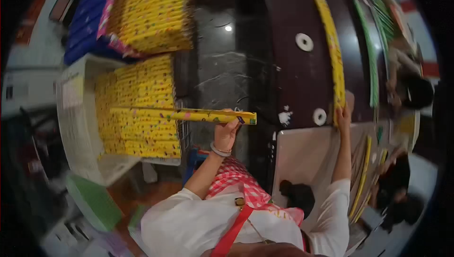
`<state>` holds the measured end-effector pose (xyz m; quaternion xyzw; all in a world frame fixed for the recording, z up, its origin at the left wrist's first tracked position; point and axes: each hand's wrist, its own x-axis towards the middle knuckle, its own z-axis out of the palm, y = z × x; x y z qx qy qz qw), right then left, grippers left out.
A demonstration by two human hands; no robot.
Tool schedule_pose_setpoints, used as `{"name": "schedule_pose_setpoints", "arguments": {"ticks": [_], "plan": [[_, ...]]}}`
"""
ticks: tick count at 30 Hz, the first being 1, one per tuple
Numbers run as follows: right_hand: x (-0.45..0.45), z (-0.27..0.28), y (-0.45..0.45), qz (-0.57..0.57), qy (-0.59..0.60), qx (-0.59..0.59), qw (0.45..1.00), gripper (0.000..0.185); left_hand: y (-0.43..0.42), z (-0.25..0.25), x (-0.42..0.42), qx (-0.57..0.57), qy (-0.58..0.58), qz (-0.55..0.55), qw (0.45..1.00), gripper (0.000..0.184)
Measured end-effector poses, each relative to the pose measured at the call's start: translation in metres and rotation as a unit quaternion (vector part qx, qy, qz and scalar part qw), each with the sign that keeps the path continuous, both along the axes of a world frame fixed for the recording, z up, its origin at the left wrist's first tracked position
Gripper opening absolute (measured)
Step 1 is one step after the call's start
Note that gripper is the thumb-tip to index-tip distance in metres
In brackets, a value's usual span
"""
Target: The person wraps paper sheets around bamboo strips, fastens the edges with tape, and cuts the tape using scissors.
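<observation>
My left hand (226, 135) is closed around one end of a yellow patterned wrapping paper roll (194, 115). The roll points out to the left, its far end over a stack of similar yellow rolls (137, 84) in a white bin (75, 115). My right hand (344, 114) grips the near end of another long yellow wrapping paper roll (332, 44), which lies along the dark table (293, 2). The fingers of this hand are wrapped round its edge.
A pink-edged box (105, 13) of yellow rolls stands beyond the bin, beside blue rolls (87, 13). Two white tape rings (304, 42) lie on the table, with green rolls (366, 54) farther right. People (418, 89) work across it. A beige board (302, 158) is nearer me.
</observation>
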<state>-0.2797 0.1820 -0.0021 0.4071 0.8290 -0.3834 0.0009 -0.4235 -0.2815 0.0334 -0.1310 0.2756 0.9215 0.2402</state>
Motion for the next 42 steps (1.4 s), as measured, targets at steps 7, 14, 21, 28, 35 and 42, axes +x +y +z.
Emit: {"name": "schedule_pose_setpoints", "arguments": {"ticks": [7,14,21,28,35,42], "plan": [[-0.006,0.153,-0.144,0.027,0.302,0.190,0.934,0.032,0.057,0.028,0.126,-0.178,0.154,-0.206,0.950,0.033],[0.114,0.221,-0.290,0.111,0.211,0.326,0.915,0.051,0.119,0.054,0.254,-0.070,0.296,-0.454,0.837,0.037],[0.277,0.213,-0.279,-0.168,0.076,0.446,0.876,0.035,0.153,0.103,0.419,0.023,0.351,-0.642,0.681,0.046],[0.416,0.137,-0.260,-0.255,0.084,0.325,0.907,0.029,0.189,0.006,0.499,0.165,0.486,-0.695,0.504,0.043],[0.485,0.057,-0.287,-0.264,0.049,0.284,0.921,0.033,0.253,0.039,0.252,-0.140,0.756,-0.441,0.463,0.025],[0.481,0.020,-0.297,-0.345,0.057,0.250,0.903,0.033,0.361,-0.023,0.108,-0.352,0.907,-0.143,0.184,0.051]]}}
